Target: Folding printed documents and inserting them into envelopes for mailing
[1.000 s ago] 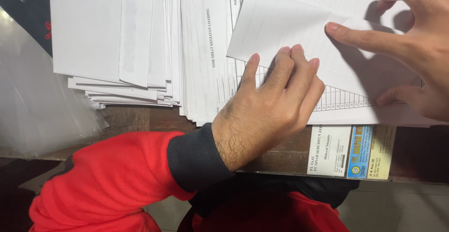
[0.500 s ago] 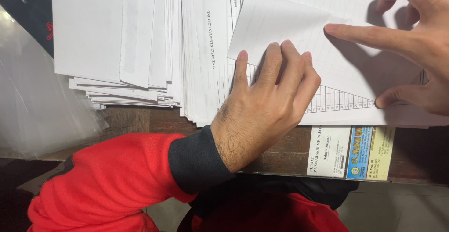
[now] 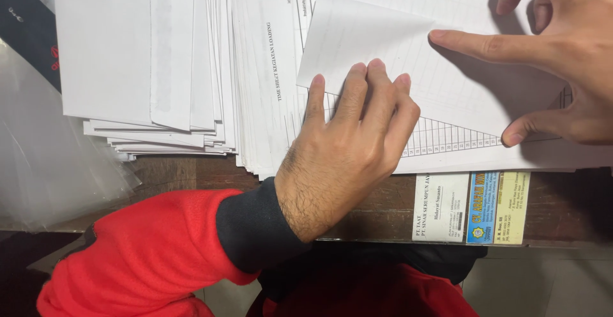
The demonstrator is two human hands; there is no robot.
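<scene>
My left hand [image 3: 348,144] lies flat on a folded white sheet [image 3: 389,42], its fingertips pressing down the folded flap near the fold's left end. My right hand [image 3: 562,55] rests on the same sheet further right, the index finger stretched out along the crease and the thumb pinning the lower edge over a printed grid. The sheet lies on top of a fanned pile of printed forms [image 3: 268,74]. Neither hand grips anything; both press with fingers apart. My left arm wears a red sleeve with a dark cuff [image 3: 252,227].
A stack of white envelopes [image 3: 134,55] lies at the left of the forms. Clear plastic film [image 3: 51,157] hangs off the far left. The wooden desk edge [image 3: 191,173] runs along the front, with several stickers [image 3: 472,208] stuck on it at right.
My left fingers slid a little up and left along the flap and spread out. My right thumb and index finger shifted slightly left, flattening the crease.
</scene>
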